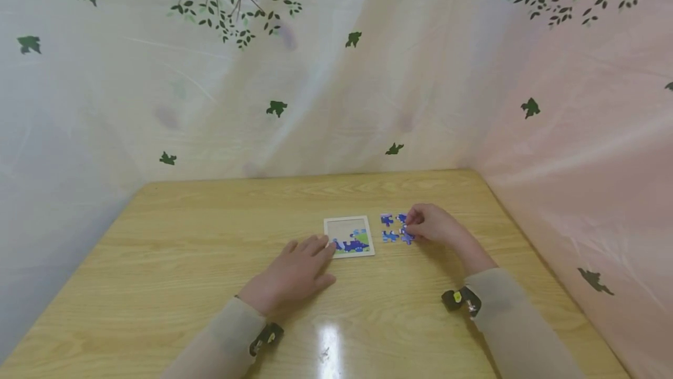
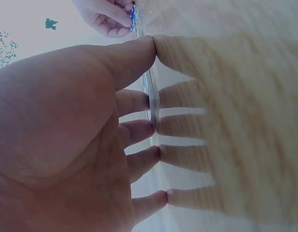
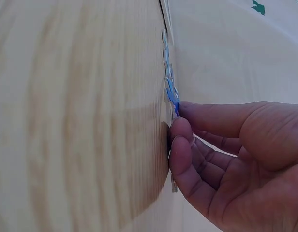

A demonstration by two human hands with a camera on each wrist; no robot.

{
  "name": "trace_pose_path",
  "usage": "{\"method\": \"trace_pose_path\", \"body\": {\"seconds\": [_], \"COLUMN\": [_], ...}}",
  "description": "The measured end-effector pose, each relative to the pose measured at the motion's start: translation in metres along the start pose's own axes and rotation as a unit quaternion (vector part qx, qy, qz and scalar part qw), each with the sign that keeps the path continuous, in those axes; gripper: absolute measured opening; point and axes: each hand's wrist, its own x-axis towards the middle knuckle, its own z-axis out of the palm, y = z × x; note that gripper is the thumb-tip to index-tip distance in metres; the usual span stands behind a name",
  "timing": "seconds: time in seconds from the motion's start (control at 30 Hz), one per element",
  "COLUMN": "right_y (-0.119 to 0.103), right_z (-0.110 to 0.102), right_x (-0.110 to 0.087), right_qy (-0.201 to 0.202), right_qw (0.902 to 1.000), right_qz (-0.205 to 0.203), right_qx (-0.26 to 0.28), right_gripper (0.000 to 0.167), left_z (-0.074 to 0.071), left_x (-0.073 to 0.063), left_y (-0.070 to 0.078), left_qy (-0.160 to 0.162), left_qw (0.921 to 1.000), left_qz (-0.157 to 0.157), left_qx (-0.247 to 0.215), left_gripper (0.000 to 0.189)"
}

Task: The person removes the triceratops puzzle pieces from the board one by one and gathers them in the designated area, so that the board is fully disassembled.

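Observation:
A small jigsaw tray [image 1: 371, 236] with a pale rim lies on the table, its lower part and right side filled with blue, purple and green pieces. My left hand [image 1: 294, 271] lies with spread fingers at the tray's lower left corner. In the left wrist view, the fingertips [image 2: 141, 162] rest on the tabletop and along the tray's edge. To the right of the tray, my right hand [image 1: 432, 224] pinches a blue puzzle piece [image 3: 172, 94] between thumb and fingers, low over the table. Loose puzzle pieces [image 1: 389, 236] lie beside it, partly covered by the fingers.
The wooden table [image 1: 210, 221] reaches back to a pale curtain [image 1: 326, 75] printed with leaves and branches. Another curtain side [image 1: 589, 151] hangs along the table's right edge. Dark camera mounts [image 1: 267, 338] sit on both wrists.

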Motion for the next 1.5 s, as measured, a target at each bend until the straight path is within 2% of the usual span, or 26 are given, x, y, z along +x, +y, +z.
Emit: {"method": "trace_pose_path", "body": {"seconds": [0.43, 1.13, 1.33, 1.5], "right_y": [-0.0013, -0.0011, 0.0013, -0.0076], "right_z": [0.0007, 0.0036, 0.0045, 0.0048], "right_x": [-0.0005, -0.0005, 0.0020, 0.0010], "right_qy": [0.006, 0.010, 0.019, 0.048], "right_qw": [0.9994, 0.9985, 0.9975, 0.9962], "right_qz": [0.001, -0.006, 0.001, 0.002], "right_qx": [-0.035, -0.053, -0.069, -0.073], "right_gripper": [0.007, 0.007, 0.007, 0.009], "left_z": [-0.0012, 0.0008, 0.0014, 0.0017], "left_x": [0.0004, 0.0000, 0.0001, 0.0006], "left_y": [0.0000, -0.0012, -0.0005, -0.0001], "left_qy": [-0.005, 0.002, -0.003, -0.007], "left_qw": [1.0000, 1.0000, 0.9999, 0.9999], "left_qz": [-0.002, 0.002, -0.008, -0.012], "left_qx": [-0.002, 0.001, -0.011, -0.010], "left_gripper": [0.071, 0.071, 0.071, 0.072]}}
